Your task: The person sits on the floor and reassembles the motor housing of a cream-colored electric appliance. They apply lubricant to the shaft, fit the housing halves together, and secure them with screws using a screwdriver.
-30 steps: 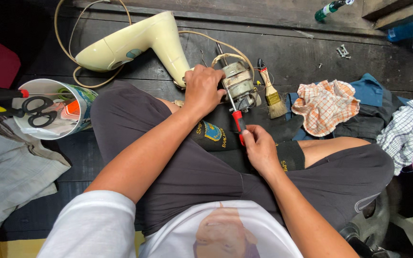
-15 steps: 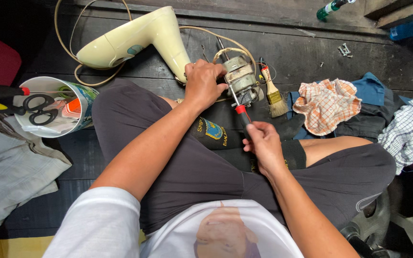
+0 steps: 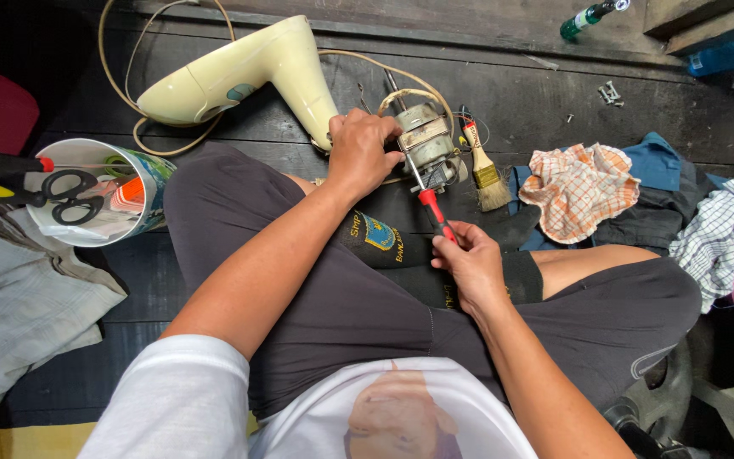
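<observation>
— While the small electric motor (image 3: 424, 144) is steadied at the upper centre of the frame, how is it gripped?

— It is clasped by the left hand (image 3: 360, 153), fingers closed over its left side. A red-handled screwdriver (image 3: 429, 200) is pinched in the right hand (image 3: 469, 263) just below, its tip set against the motor's lower face.

— What could be spoiled?

— The tip could be slipped off the screw if the shaft is tilted, and the left hand's fingers, lying just beside it, could be jabbed. The paintbrush (image 3: 484, 170) and cream hair dryer (image 3: 239, 72) could be knocked if the motor is jerked.
</observation>
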